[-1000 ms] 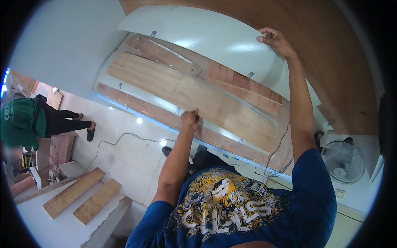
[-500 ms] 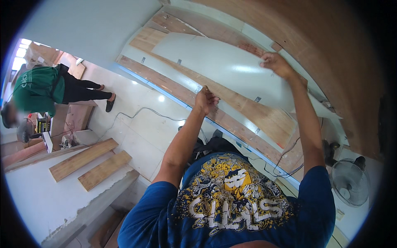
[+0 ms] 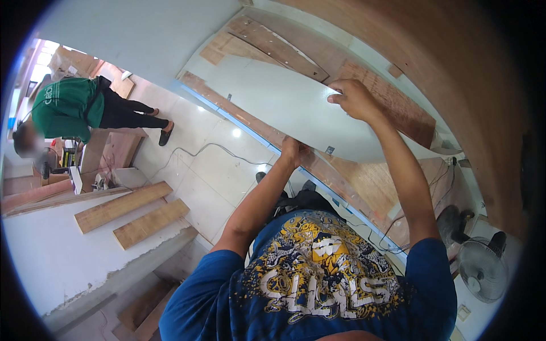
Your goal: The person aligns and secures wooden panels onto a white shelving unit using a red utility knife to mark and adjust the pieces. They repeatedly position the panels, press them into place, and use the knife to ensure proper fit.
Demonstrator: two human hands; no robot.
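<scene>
A large, glossy white laminate sheet (image 3: 278,91) lies bowed across the workbench (image 3: 250,120) in front of me. My right hand (image 3: 357,101) pinches its far edge, thumb on the glossy face. At the near edge, my left hand (image 3: 291,150) is closed on the sheet, with most of its fingers hidden beneath it. Under the sheet's right part, a tan wooden panel (image 3: 364,184) shows. Small dark printed marks dot the sheet's near edge.
Brown boards (image 3: 278,45) and a reddish plywood piece (image 3: 392,102) lie beyond the sheet. Two planks (image 3: 151,224) rest on a white counter at left. A co-worker in green (image 3: 68,108) bends over tools. A fan (image 3: 482,267) stands right; a cable (image 3: 210,148) crosses the floor.
The white sheet has shifted toward me and now covers much of the wooden panel and the pale strip. My right hand has moved left with its edge; reddish plywood shows behind.
</scene>
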